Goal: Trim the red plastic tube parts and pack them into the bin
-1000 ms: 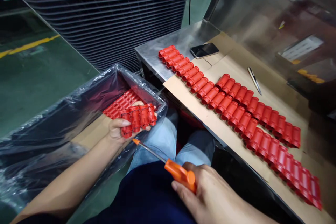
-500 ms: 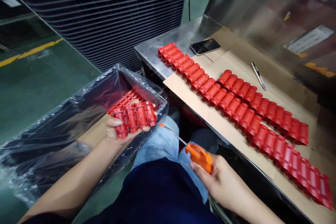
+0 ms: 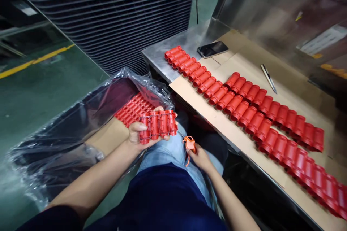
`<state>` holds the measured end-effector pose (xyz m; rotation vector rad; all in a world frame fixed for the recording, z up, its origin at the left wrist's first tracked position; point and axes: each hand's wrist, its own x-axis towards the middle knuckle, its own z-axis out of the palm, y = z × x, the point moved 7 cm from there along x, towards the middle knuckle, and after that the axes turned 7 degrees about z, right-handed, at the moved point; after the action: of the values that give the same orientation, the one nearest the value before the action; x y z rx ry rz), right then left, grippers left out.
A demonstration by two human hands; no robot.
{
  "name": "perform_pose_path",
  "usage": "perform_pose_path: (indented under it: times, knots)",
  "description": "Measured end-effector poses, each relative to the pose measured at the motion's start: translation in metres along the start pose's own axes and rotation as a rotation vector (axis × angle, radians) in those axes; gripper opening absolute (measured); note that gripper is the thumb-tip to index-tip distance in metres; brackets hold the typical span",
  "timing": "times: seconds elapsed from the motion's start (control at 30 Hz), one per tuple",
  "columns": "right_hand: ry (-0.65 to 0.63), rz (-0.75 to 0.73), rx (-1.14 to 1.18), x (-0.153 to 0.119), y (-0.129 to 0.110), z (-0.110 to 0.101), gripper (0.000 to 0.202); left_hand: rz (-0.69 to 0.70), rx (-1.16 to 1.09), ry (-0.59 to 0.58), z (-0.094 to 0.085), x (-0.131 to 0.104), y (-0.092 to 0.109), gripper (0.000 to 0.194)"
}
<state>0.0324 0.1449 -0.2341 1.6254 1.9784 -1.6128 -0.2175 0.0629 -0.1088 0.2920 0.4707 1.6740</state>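
Observation:
My left hand [image 3: 135,134] is closed around a row of red tubular plastic parts [image 3: 159,125], held side by side above my lap, thumb at the left end. In my right hand [image 3: 201,157] is an orange air blow gun [image 3: 190,143], its thin metal nozzle directed at the right end of the held parts; the nozzle's tip is hard to make out there. Behind the left hand, more red parts [image 3: 132,108] lie in tight rows inside a bin lined with clear plastic [image 3: 62,130].
On the right, a metal workbench [image 3: 159,57] covered partly with cardboard [image 3: 241,63] carries long rows of red tubular parts [image 3: 238,110]. A phone [image 3: 213,49] and a pen [image 3: 268,78] lie there too. Dark ribbed stacked panels [image 3: 121,18] stand behind the bin.
My left hand has moved right with the red parts, out from over the bin. My right hand has brought the air blow gun left and up, nozzle close to the parts.

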Motion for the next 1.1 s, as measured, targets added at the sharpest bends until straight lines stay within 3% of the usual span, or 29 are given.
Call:
perform_pose_path:
  times: [0.1,0.17,0.27,0.33,0.4,0.47,0.57,0.8,0.97,1.1]
  knots:
    - [0.141,-0.099,-0.056,-0.013,-0.014,-0.022,0.018,-0.028,0.010,-0.018,0.005,0.003,-0.008,0.078]
    - [0.220,-0.192,-0.054,-0.029,-0.037,-0.039,0.023,-0.042,0.011,-0.027,0.010,0.004,-0.014,0.078]
    - [0.290,-0.376,-0.015,-0.063,-0.090,-0.058,0.027,-0.069,0.023,-0.042,0.019,0.005,-0.024,0.079]
    - [0.342,-0.624,0.046,-0.093,-0.135,-0.066,0.020,-0.085,0.037,-0.054,0.025,0.006,-0.030,0.077]
    - [0.379,-0.858,0.088,-0.119,-0.171,-0.067,0.015,-0.089,0.052,-0.070,0.030,0.006,-0.035,0.070]
    - [0.382,-0.943,0.106,-0.130,-0.193,-0.062,0.013,-0.079,0.066,-0.087,0.035,0.005,-0.038,0.065]
    - [0.320,-0.870,0.172,-0.123,-0.204,-0.052,0.011,-0.049,0.084,-0.109,0.040,0.005,-0.042,0.064]
    - [0.073,-0.466,0.359,-0.095,-0.195,-0.035,0.013,0.029,0.157,-0.145,0.032,0.003,-0.046,0.081]
    - [0.033,-0.426,0.371,-0.092,-0.194,-0.034,0.015,0.034,0.217,-0.152,0.023,-0.001,-0.049,0.083]
    - [0.051,-0.430,0.356,-0.090,-0.194,-0.034,0.015,0.049,0.265,-0.177,0.028,0.000,-0.047,0.081]
